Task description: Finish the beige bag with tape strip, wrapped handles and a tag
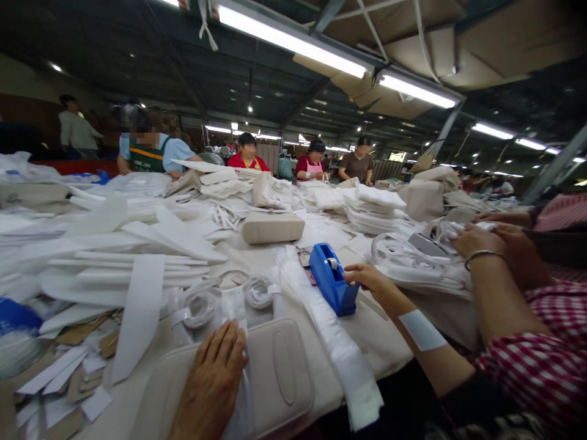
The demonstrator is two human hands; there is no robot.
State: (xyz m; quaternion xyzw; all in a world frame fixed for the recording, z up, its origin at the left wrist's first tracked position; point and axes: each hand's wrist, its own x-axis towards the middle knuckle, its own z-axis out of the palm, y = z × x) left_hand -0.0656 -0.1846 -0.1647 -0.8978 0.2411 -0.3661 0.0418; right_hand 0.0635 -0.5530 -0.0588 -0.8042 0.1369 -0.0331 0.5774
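My left hand (213, 373) lies flat, fingers stretched out, on a beige padded piece (279, 373) with an oval outline on it. Under its fingers a clear plastic strip (244, 391) runs across that piece. A blue tape dispenser (339, 293) with a small roll of tape (331, 263) stands to the right. At the dispenser's near end, the fingers of my right hand (369, 278) are pinched together by the cutting edge; the tape end between them is mostly hidden. Two coiled clear cords (259, 293) lie beyond my left hand.
A long roll of clear plastic bags (330, 342) hangs over the table's front edge. White foam sheets (123, 269) are heaped at left, above paper scraps (68, 379). A beige box-shaped piece (273, 227) sits mid-table. Close at right, a co-worker's hands (481, 241) handle white material.
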